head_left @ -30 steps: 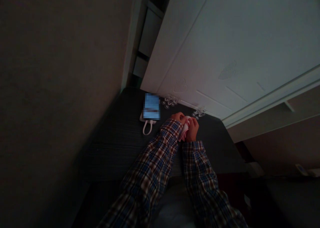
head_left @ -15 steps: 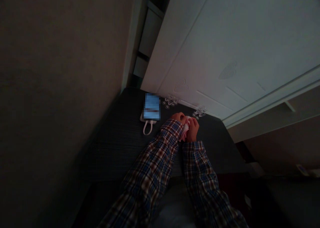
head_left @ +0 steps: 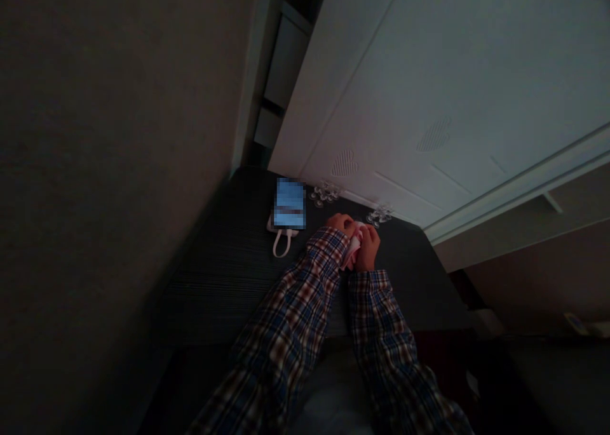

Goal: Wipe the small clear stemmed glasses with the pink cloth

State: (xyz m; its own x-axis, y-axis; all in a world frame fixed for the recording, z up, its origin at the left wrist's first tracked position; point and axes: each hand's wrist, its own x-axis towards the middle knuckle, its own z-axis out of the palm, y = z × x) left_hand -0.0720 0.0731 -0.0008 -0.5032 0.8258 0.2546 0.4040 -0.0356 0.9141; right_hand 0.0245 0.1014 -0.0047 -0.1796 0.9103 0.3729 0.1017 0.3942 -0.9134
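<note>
Both hands are closed on one pink cloth (head_left: 351, 257). The left hand (head_left: 340, 222) has its fingers curled at the cloth's upper left side; the right hand (head_left: 368, 247) grips it from the right, fingers bent inward. The cloth is bunched between the two hands, just above or on the desk (head_left: 214, 282); contact beneath cannot be confirmed. The two-sided hold presumably keeps the soft fabric gathered and steady. Whether anything is wrapped inside cannot be told.

Beyond the left hand, near the white panel (head_left: 457, 60), sits a group of clear pieces (head_left: 325, 194). A second clear group (head_left: 380, 215) lies just beyond the right hand. Their position at the back edge probably leaves working room near the body.

To the left of the left hand, apart from it, is a lit screen (head_left: 290, 203), contents unreadable, with a pink loop (head_left: 281, 244) at its near end. It appears set aside there, clear of both sleeves (head_left: 286, 327).
</note>
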